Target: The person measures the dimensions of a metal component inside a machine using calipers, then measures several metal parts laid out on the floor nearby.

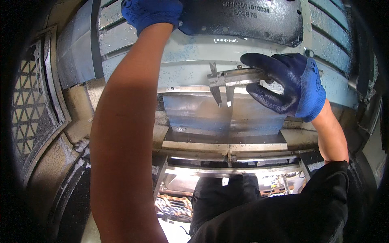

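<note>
Blue-gloved left hand cut off by the top edge; I can't tell what its fingers touch. Dark, flat metal plate runs out of view up there too. Silvery metal caliper: beam partly hidden by dark-blue-gloved right hand, scale too small to read.

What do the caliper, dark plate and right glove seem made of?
Caliper: probably steel, from its silvery shine. Dark plate: likely metal, glossy black, perhaps coated, given its sheen. Right glove: fabric, by its knit texture; smooth coating, possibly rubber.
</note>
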{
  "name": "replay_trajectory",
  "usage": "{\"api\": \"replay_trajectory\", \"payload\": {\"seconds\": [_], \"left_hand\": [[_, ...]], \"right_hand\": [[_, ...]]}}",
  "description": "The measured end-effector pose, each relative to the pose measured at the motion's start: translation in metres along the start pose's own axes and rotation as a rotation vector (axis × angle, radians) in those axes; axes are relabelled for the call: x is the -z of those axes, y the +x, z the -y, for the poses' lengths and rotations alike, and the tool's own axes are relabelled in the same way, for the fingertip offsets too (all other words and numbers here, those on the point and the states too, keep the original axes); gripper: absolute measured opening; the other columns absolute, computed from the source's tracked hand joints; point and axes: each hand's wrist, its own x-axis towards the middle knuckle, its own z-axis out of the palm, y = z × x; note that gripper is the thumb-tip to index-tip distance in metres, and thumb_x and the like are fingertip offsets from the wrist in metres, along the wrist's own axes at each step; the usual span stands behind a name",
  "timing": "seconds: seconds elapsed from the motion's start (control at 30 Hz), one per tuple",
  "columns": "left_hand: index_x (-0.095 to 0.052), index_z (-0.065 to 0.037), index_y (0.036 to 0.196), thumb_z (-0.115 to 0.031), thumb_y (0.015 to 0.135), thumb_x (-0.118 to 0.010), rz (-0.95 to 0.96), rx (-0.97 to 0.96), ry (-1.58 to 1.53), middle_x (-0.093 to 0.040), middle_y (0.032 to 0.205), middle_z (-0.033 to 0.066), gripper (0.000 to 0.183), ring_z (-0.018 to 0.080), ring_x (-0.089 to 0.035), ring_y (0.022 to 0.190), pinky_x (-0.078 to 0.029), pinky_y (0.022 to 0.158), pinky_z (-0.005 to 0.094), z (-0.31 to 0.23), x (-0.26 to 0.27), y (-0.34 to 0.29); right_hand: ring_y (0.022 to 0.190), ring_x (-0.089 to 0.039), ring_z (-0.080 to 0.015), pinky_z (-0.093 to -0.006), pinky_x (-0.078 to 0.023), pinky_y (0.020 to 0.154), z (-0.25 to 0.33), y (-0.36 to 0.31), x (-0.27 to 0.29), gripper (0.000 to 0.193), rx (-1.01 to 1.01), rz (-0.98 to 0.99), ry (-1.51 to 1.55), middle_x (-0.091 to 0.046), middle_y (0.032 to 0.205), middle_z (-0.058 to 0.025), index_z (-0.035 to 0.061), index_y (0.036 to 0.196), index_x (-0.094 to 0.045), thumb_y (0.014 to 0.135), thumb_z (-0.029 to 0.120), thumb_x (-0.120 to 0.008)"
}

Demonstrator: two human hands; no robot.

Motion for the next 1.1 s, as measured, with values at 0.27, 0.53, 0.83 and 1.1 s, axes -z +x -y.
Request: {"api": "replay_trajectory", "payload": {"seconds": [0.27, 0.53, 0.83, 1.1], "left_hand": [[-0.068, -0.011, 0.070, -0.035, 0.097, -0.060, 0.020, 0.004, 0.012, -0.069, 0.071, 0.0189, 0.038, 0.0405, -0.068, 0.065, -0.053, 0.064, 0.0514, 0.001, -0.002, 0.001], [-0.069, -0.010, 0.071, -0.036, 0.098, -0.059, 0.042, 0.020, 0.039, -0.070, 0.072, 0.0192, 0.039, 0.0401, -0.069, 0.066, -0.053, 0.065, 0.0512, 0.000, 0.000, 0.002], [-0.069, -0.011, 0.070, -0.038, 0.098, -0.058, 0.039, 0.032, 0.040, -0.070, 0.071, 0.0185, 0.040, 0.0399, -0.069, 0.066, -0.054, 0.066, 0.0505, 0.000, -0.002, 0.002], [-0.069, -0.011, 0.071, -0.037, 0.098, -0.058, 0.040, 0.038, 0.022, -0.070, 0.071, 0.0197, 0.040, 0.0411, -0.068, 0.066, -0.053, 0.065, 0.0508, -0.001, -0.001, 0.002]], "right_hand": [[0.070, -0.069, -0.0310, -0.0401, -0.054, 0.063, 0.004, -0.017, -0.015, 0.049, 0.049, -0.044, 0.013, -0.072, 0.083, -0.0100, 0.0129, 0.128, -0.068, 0.084, 0.028, -0.082], [0.074, -0.071, -0.0275, -0.0370, -0.055, 0.070, 0.007, -0.018, -0.013, 0.051, 0.012, 0.046, -0.034, -0.074, 0.085, -0.0091, 0.0113, 0.128, -0.069, 0.081, 0.024, -0.084], [0.068, -0.067, -0.0283, -0.0388, -0.053, 0.063, 0.005, -0.019, -0.020, 0.049, 0.020, -0.011, -0.042, -0.070, 0.080, -0.0081, 0.0146, 0.127, -0.069, 0.083, 0.030, -0.082], [0.064, -0.066, -0.0280, -0.0394, -0.051, 0.057, 0.004, -0.020, -0.024, 0.053, 0.071, -0.035, 0.040, -0.068, 0.076, -0.0086, 0.0108, 0.132, -0.065, 0.085, 0.031, -0.079]]}}
